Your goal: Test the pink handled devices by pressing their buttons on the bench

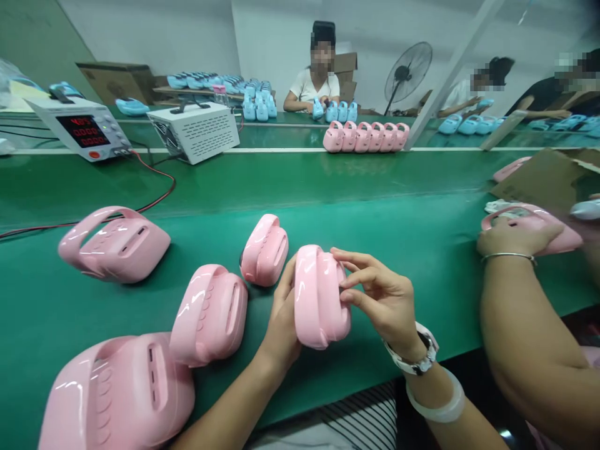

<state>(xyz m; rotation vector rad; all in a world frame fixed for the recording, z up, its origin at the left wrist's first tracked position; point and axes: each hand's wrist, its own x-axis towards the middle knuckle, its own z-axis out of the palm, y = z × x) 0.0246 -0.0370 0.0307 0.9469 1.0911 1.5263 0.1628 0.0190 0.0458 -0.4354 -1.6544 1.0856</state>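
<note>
My left hand (pixel 282 319) is wrapped around the left side of a pink portable speaker (pixel 307 300) with a broad carrying handle, holding it tilted above the green bench. At its right side, my right hand (pixel 382 297) has its thumb and a finger pinched together against the casing. A small dark spot shows by those fingertips; what they hold, if anything, is too small to tell. Left of my hands stand more of these speakers: a small-looking one (pixel 265 250), one with a row of round buttons (pixel 210 315), a close one (pixel 122 394) and a farther one (pixel 117 244).
Beyond the green bench (pixel 262 181) stand a power supply with red digits (pixel 89 128), a grey vented box (pixel 197 131) and a row of pink speakers (pixel 365 137). At right, a co-worker's hands (pixel 518 237) hold another speaker near cardboard (pixel 544 181). People sit opposite among blue units.
</note>
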